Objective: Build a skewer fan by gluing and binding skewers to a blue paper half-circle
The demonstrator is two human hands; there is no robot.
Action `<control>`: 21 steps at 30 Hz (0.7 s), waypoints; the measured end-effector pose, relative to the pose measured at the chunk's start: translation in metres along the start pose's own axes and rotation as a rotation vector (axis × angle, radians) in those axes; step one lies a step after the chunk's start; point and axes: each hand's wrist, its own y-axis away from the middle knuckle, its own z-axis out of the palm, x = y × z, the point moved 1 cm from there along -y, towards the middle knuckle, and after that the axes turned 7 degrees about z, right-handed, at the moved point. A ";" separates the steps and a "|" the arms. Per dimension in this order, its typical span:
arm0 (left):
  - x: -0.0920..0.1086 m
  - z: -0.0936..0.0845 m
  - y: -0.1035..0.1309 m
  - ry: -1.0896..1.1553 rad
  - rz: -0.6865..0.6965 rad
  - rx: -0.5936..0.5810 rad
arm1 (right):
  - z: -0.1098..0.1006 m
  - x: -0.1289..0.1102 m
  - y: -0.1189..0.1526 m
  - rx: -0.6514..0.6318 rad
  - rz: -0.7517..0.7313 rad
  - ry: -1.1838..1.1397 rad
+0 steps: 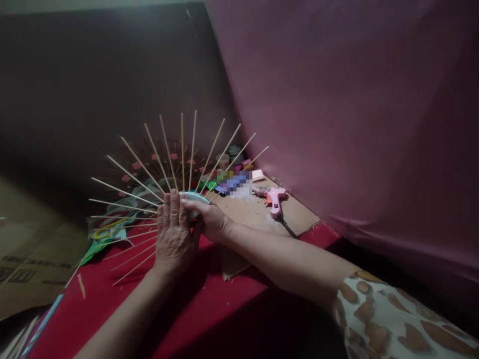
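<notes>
The right hand [214, 220] grips the pale-blue round disc [197, 198], the left hand [174, 239] lies flat, fingers straight, and I fear uneven pressure could skew the thin, straw-coloured wooden sticks [192, 151].

The left hand [174, 239] and right hand [213, 219] partly hide a pale disc [199, 198]. Toward the counter's [187, 309] far edge, pixelation blurs a blue item [235, 184]. The picture's edge cuts off the patterned sleeve [389, 314].
</notes>
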 end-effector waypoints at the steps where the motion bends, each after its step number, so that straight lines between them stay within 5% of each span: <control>1: 0.001 0.000 0.000 0.001 -0.007 0.002 | 0.001 0.000 0.001 -0.007 -0.010 0.004; 15: 0.006 -0.013 -0.003 0.020 -0.013 0.035 | -0.002 -0.007 0.001 -0.105 0.026 -0.078; 18: 0.010 -0.023 0.006 0.366 -0.035 -0.014 | -0.006 -0.011 0.000 -0.054 0.105 -0.091; 21: 0.015 -0.023 0.016 1.014 -0.459 -0.115 | -0.007 -0.015 0.000 -0.030 0.043 -0.106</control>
